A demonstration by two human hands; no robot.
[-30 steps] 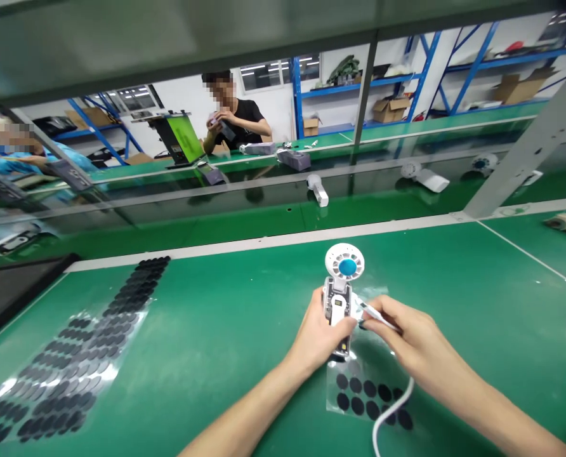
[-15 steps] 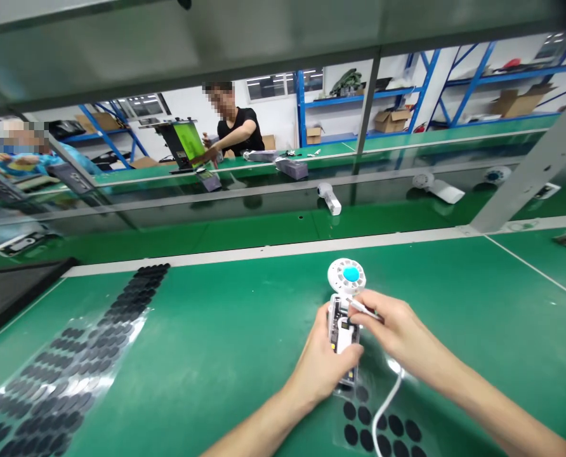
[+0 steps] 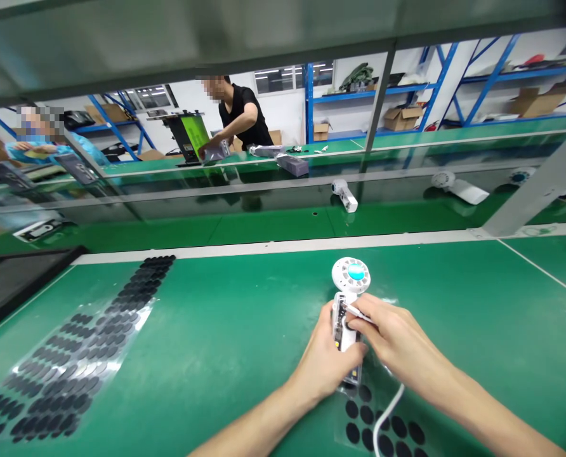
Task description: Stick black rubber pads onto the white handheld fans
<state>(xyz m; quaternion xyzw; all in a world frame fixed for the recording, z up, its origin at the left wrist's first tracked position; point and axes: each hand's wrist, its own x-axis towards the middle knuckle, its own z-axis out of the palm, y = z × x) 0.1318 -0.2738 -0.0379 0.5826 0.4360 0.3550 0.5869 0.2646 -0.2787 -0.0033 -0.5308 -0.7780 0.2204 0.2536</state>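
My left hand [image 3: 325,352] is wrapped around the clear handle of a handheld fan [image 3: 351,275], which has a round white head and a turquoise centre. Through the handle's casing some dark inner parts and a white piece show. In a pinch, my right hand [image 3: 388,327] has the white plug of a charging cable [image 3: 386,412], its tip against the upper part of the handle. Whether the plug is seated in a socket is hidden by the fingers. Below the handle lies a clear sheet of round black stickers [image 3: 367,416], partly under the cable.
Long strips of round black stickers [image 3: 80,355] lie on the green table at left, beside a black tray [image 3: 26,279]. Across the belt [image 3: 245,222] lie several white fans, one of them a white fan [image 3: 344,195]. A metal post [image 3: 533,190] rises at right. Two co-workers sit opposite.
The whole view has shifted slightly. My hands keep the fan and plug in nearly the same pose. The co-worker in black now holds a grey wrapped box beside the green-sided machine.
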